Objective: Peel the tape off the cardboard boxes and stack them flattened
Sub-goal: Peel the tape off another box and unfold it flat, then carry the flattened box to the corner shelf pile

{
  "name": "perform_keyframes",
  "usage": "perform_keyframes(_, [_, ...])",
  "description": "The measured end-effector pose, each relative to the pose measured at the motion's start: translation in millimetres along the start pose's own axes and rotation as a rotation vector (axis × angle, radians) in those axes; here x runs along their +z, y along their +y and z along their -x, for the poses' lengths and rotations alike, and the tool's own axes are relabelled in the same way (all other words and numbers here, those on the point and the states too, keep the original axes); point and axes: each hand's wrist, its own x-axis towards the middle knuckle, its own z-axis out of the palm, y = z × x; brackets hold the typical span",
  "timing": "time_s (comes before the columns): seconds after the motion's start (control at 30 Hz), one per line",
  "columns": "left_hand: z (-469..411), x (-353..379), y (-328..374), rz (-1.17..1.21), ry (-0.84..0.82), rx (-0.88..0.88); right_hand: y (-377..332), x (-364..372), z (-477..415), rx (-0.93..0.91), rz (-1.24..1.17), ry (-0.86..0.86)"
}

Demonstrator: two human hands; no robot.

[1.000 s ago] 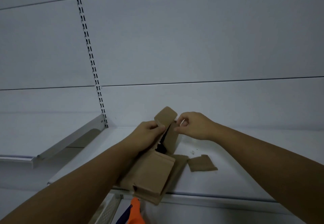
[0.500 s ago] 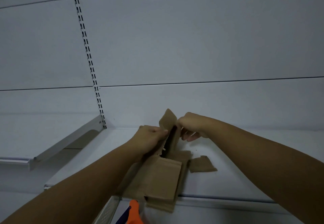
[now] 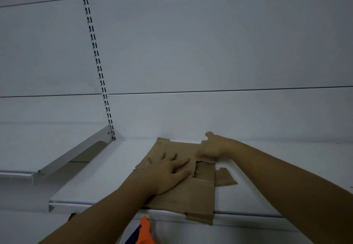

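White metal shelf [image 3: 114, 167]; white back panels [image 3: 210, 43]; slotted upright [image 3: 95, 52] at shelf's rear left corner; angled bracket [image 3: 76, 156] beside left edge; orange-and-blue object [image 3: 145, 232] below front edge
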Motion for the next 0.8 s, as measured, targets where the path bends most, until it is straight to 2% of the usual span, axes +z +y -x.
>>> perform_keyframes(0.07, [6.0,-0.8,-1.8,0.029,0.037,0.026,3.6,2.0,-6.7,0.047,0.025,-0.058])
perform_keyframes(0.13, [11.2,-1.2,-2.5,0.043,0.056,0.057,2.1,-3.9,-11.5,0.047,0.194,-0.111])
perform_keyframes(0.2, [14.7,-0.3,-4.0,0.056,0.057,0.084,-4.9,-10.5,-14.9,0.006,0.373,-0.146])
perform_keyframes(0.27, [16.4,1.7,-8.2,0.039,0.066,0.112,-16.1,-14.0,-19.5,-0.051,0.42,-0.167])
perform_keyframes(0.4, [19.3,4.4,-15.3,0.077,0.245,0.189,-37.2,-17.9,-24.8,-0.044,0.496,-0.161])
perform_keyframes(0.47, [25.9,-1.1,-20.0,0.092,0.384,0.257,-37.0,-21.8,-26.9,-0.075,0.394,-0.139])
perform_keyframes(0.53, [32.3,-6.0,-34.4,0.004,0.569,0.248,-32.2,-26.0,-25.9,-0.15,0.118,-0.073])
perform_keyframes(0.6, [39.6,-9.0,-56.4,-0.031,0.827,0.059,-30.6,-31.4,-22.0,-0.21,-0.131,-0.055])
perform_keyframes(0.63, [45.2,-11.5,-66.5,0.043,0.961,-0.081,-31.2,-35.7,-19.6,-0.234,-0.24,-0.053])
perform_keyframes(0.7, [55.6,-20.6,-79.2,0.39,1.13,-0.305,-35.4,-47.4,-11.5,-0.278,-0.449,-0.016])
perform_keyframes(0.73, [58.3,-27.6,-80.8,0.619,1.122,-0.36,-37.6,-55.1,-6.5,-0.29,-0.54,0.018])
perform_keyframes(0.8, [56.5,-40.0,-77.2,1.066,0.965,-0.339,-40.3,-71.0,4.6,-0.29,-0.68,0.103])
